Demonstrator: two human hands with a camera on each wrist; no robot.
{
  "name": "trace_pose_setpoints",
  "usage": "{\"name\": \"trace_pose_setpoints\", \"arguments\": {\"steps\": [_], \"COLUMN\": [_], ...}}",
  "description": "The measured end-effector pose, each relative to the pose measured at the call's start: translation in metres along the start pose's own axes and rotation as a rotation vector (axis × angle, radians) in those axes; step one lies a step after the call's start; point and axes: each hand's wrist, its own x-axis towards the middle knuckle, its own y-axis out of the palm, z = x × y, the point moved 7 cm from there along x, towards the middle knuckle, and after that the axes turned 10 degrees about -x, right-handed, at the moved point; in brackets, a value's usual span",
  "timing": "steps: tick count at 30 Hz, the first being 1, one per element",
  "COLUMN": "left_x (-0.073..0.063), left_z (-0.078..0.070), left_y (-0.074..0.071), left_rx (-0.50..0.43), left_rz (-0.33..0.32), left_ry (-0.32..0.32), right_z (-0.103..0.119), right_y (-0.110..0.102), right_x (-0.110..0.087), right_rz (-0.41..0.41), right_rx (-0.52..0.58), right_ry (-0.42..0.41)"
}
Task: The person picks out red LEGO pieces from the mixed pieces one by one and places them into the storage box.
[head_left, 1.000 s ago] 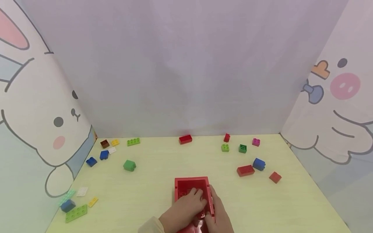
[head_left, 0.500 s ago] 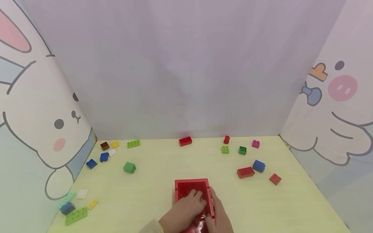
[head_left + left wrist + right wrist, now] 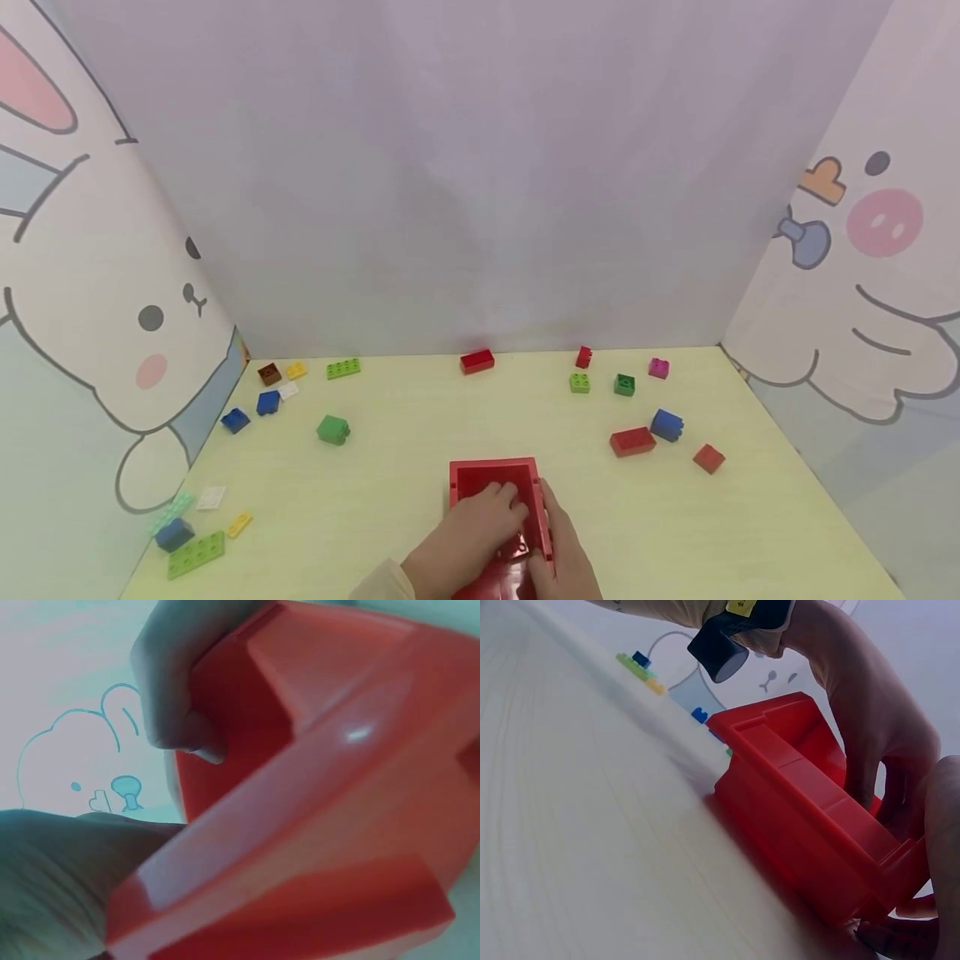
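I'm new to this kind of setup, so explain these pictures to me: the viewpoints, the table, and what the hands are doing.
There is no machine here: the grip is a person's bare left hand and right hand. The wide picture is taken from the person's head, looking forward and down; the two close ones are taken from the wrists, one each. On the pale table sits a red box, with toy blocks scattered to both sides and beyond it. The right hand holds the box's right wall. The left hand reaches inside; whether it holds anything there is hidden.
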Motion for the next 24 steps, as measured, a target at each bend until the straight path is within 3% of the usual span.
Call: {"name": "trace_pose_setpoints", "arguments": {"steps": [9,16,24], "left_x": [-0.003,-0.005,-0.008], "left_z": [-0.003,-0.001,-0.002], "left_y": [-0.021,-0.036,-0.052], "left_rx": [-0.024,-0.001,0.139], "left_rz": [-0.037,-0.106,-0.226], "left_ry": [0.036,0.057,0.087], "right_z": [0.0,-0.001,0.0], "right_y": [-0.001,0.001,0.003], "right_x": [-0.001,0.0,-0.001], "right_rz": [0.014,0.012,0.038], "right_rx": [0.009,0.025,0.08], "right_ry": [-0.007,-0.022,-0.015]}}
